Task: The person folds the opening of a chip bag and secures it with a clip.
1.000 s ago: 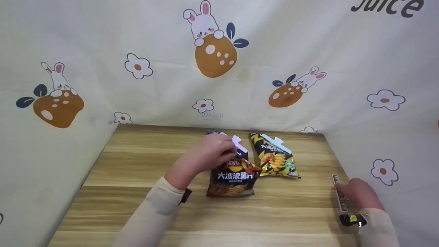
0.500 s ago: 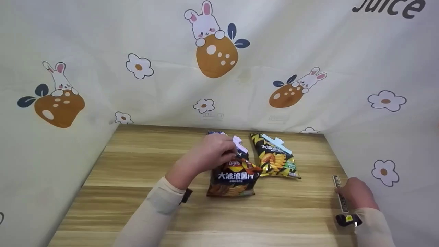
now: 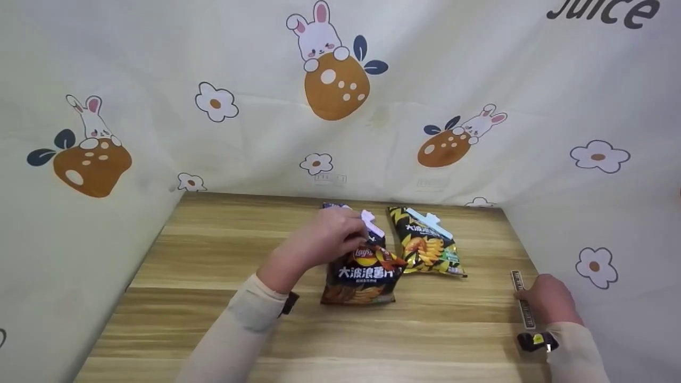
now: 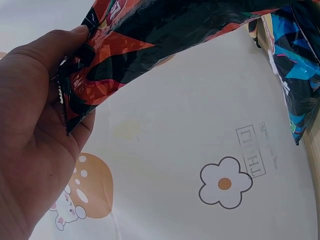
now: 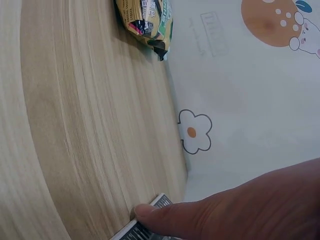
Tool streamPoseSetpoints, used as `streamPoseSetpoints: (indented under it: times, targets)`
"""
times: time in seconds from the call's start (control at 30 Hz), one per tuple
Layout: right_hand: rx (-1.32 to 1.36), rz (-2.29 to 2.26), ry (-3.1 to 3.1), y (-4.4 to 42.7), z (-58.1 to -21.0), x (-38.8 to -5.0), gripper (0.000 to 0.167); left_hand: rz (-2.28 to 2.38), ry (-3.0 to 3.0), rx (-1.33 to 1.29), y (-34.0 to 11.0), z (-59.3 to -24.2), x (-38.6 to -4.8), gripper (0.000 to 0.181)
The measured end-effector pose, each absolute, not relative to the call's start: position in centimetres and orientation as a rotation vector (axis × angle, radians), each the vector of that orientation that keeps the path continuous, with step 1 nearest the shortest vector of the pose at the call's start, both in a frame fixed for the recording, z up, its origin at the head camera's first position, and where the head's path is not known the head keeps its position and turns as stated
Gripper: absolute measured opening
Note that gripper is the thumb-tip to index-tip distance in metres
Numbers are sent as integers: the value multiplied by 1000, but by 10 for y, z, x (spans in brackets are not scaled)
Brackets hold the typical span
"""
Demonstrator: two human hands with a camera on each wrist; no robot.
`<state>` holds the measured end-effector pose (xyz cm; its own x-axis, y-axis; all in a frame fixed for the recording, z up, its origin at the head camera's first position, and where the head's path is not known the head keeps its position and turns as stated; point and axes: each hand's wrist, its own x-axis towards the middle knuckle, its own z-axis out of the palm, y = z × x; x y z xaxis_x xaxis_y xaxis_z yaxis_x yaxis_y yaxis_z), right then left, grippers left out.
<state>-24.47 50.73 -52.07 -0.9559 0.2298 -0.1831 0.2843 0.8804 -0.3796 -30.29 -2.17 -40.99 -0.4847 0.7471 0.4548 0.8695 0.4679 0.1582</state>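
In the head view, my left hand (image 3: 330, 234) pinches the top edge of a black and red Lay's chip bag (image 3: 362, 279), whose bottom is near the table. The left wrist view shows the thumb on the corner of the chip bag (image 4: 125, 60). At the table's right side, my right hand (image 3: 550, 300) holds a narrow flat strip (image 3: 528, 314) with a white edge and dark patterned face. Its kind is unclear. The thumb lies over the strip (image 5: 137, 231) in the right wrist view; the other fingers are hidden.
Behind the left hand stands a blue chip bag (image 3: 338, 206) with a lilac bag clip (image 3: 372, 224), partly hidden. To its right lies a black and yellow chip bag (image 3: 428, 250) with a pale blue bag clip (image 3: 430, 222). A printed curtain (image 3: 255, 143) encloses the wooden table (image 3: 202, 255).
My right hand has shifted slightly left together with the strip. The left hand and the red chip bag keep their place.
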Motion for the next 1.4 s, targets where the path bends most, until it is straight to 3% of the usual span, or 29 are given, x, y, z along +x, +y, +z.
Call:
streamPoseSetpoints:
  times: [0.23,0.67,1.4]
  targets:
    - [392,-902,2820,504,-522,-250,30,-519,-2416,-1359,-21,-410,-302,9]
    - [344,-1151,2826,483,-506,-262,49,-559,-2433,-1350,-22,-410,-300,6]
    - [217,-1470,2942,389,-475,-264,47,-501,-2451,-1340,-20,-408,-302,10]
